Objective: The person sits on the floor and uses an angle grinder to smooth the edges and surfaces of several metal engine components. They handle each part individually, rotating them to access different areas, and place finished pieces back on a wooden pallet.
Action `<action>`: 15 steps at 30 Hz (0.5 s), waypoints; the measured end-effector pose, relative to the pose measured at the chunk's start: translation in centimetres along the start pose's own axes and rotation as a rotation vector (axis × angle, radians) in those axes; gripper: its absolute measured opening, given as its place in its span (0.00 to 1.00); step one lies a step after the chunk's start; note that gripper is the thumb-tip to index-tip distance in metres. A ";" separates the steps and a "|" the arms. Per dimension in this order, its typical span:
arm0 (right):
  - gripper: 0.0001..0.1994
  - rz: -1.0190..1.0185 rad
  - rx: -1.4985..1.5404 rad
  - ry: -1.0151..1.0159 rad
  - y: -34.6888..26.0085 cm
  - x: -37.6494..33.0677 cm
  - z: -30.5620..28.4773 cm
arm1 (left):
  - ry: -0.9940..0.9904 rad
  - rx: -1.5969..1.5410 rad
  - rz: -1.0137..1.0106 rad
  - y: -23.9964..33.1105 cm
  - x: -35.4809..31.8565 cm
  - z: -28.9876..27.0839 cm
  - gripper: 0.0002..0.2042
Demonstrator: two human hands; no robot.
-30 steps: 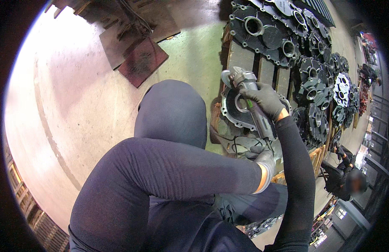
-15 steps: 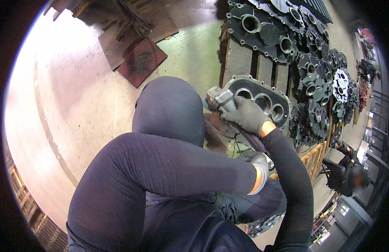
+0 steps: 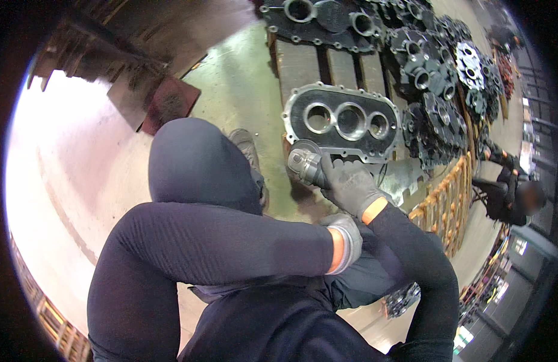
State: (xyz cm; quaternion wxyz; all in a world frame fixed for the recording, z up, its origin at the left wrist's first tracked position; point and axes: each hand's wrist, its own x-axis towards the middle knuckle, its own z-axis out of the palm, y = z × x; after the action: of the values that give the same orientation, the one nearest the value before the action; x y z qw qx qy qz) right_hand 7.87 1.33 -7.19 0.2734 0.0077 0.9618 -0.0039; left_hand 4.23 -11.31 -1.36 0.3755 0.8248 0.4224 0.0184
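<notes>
My right hand (image 3: 353, 186), in a dark grey glove, is closed round the body of an angle grinder (image 3: 305, 166). The grinder's metal head points left, and its dark disc is close to the near rim of a metal housing cover (image 3: 345, 136); contact cannot be told. This black oblong cover lies flat, with three bright round bores and a scalloped, bolt-holed silver rim. Lower down, below the right hand, my gloved left hand (image 3: 345, 232) is curled closed. Its fingers are mostly hidden, as is whatever they hold. My left forearm lies across, behind my bent knee (image 3: 200, 160).
The cover rests on a wooden pallet (image 3: 297, 63). Another black cover (image 3: 327, 21) lies beyond it, and stacked castings (image 3: 420, 63) stand to the right. A slatted wooden pallet (image 3: 444, 208) is at right, with a seated person (image 3: 514, 193) past it. A reddish board (image 3: 170, 104) lies far left.
My view has shifted, so the cover and castings appear farther left and higher. The grinder has moved off the cover's left bore to its near edge. Both hands keep their grip.
</notes>
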 end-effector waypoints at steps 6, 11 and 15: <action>0.44 0.029 -0.031 0.026 4.1 -5.1 4.6 | -0.200 0.003 -0.033 -0.1 3.8 -0.2 0.16; 0.32 0.054 -0.100 0.100 6.0 -7.8 6.8 | -0.163 0.059 -0.053 0.1 4.3 -1.2 0.15; 0.36 0.116 -0.112 0.083 8.3 -9.7 8.6 | -0.051 0.088 -0.018 0.0 5.9 -0.5 0.08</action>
State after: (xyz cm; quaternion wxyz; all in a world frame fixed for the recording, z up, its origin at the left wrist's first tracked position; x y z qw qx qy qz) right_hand 20.79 9.41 -9.47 0.2329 0.0483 0.9691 0.0659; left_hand 7.86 -6.79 -2.65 0.3498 0.8367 0.4207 -0.0246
